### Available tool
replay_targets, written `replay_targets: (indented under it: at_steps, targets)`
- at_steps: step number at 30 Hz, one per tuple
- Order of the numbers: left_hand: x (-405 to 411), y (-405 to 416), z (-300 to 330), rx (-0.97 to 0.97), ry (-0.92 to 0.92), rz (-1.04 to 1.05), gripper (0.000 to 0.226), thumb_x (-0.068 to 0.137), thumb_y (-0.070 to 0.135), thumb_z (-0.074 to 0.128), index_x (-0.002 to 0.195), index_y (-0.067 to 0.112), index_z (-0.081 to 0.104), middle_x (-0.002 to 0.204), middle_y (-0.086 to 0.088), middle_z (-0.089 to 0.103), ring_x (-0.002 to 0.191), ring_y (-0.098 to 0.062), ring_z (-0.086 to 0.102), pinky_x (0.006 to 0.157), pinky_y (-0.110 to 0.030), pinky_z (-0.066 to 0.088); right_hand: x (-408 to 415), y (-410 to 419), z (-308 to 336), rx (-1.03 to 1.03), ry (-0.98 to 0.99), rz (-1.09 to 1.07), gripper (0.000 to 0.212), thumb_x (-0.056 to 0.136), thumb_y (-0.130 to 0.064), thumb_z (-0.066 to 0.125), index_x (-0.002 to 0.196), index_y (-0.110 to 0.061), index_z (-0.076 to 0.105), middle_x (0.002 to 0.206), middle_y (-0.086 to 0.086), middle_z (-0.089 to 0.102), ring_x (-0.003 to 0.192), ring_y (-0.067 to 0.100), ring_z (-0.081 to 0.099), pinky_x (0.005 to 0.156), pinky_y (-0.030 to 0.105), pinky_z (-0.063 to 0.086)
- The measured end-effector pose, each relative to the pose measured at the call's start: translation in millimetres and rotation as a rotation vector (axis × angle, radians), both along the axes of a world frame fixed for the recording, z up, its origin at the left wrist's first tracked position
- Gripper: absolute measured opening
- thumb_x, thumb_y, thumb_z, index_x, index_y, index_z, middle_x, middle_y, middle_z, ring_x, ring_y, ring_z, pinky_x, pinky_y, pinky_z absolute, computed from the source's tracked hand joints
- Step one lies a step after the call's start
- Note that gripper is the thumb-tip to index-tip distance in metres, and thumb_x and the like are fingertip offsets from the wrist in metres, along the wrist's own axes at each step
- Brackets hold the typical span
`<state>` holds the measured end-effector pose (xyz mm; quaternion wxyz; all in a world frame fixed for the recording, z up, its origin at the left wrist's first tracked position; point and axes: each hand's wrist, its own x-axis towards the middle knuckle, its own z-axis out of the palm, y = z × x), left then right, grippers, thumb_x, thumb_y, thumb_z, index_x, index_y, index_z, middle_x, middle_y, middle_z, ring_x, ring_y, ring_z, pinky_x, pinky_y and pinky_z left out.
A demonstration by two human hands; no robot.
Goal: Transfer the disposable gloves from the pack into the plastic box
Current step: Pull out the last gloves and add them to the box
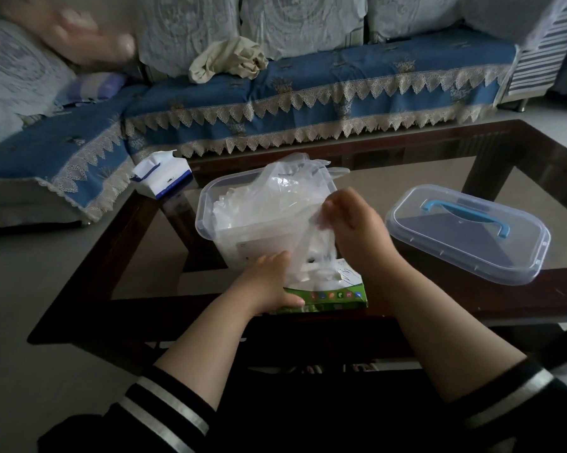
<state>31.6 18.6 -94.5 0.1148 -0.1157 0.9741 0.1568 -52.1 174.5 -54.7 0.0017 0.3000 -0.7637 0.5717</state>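
Two dark sleeves with pale stripes sit nearest the lens, at 7 and 5 o'clock, bare forearms running up from them to the table. The left hand (269,282) grips the green glove pack (327,294), fingers curled over its top edge and thumb on its near face; the pack stands on the table's near rail at centre frame. The right hand (350,212), at 1 o'clock of the pack, pinches a clear disposable glove (295,197) between curled fingers. The glove's lower end trails to the pack mouth and its upper part drapes over the open plastic box (210,204), directly behind the pack and touching it. More clear gloves lie heaped inside the box. The box lid (465,243), blue handle up, lies flat at 3 o'clock, apart from the box. A white-and-blue tissue pack (162,178) stands at 10 o'clock on the glass-topped table (520,289). A blue-covered sofa (341,83) fills 12 o'clock.
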Motion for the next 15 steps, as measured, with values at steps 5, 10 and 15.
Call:
replay_targets:
  at_steps: [5,10,15]
  targets:
    - [1.5,-2.3,12.8,0.263,0.175,0.156,0.041,0.098,0.032,0.053,0.137,0.021,0.049,0.135,-0.002,0.056,0.121,-0.018,0.053,0.105,-0.038,0.041,1.8,12.9,13.1,-0.288,-0.245,0.076,0.015,0.101,-0.019,0.044,0.094,-0.009,0.052,0.083,-0.001,0.066,0.078,0.012,0.065,0.078,0.031,0.055]
    - [6.5,16.0,45.5,1.169,0.526,0.405,0.051,0.105,0.042,0.025,0.107,0.01,0.065,0.102,-0.009,0.074,0.099,-0.019,0.07,0.091,-0.035,0.054,3.9,19.8,20.5,-0.342,-0.368,0.211,0.013,0.101,-0.016,0.043,0.092,-0.007,0.046,0.079,0.001,0.07,0.083,0.015,0.069,0.083,0.032,0.054]
    - [9.6,19.9,62.6,1.312,0.41,0.344,0.1,0.083,0.075,0.001,0.096,0.005,0.072,0.094,-0.013,0.073,0.093,-0.022,0.067,0.095,-0.038,0.047,2.0,22.1,21.9,-0.285,-0.398,0.227,0.014,0.093,-0.017,0.054,0.081,-0.011,0.047,0.092,0.03,0.063,0.092,0.05,0.06,0.072,0.046,0.047]
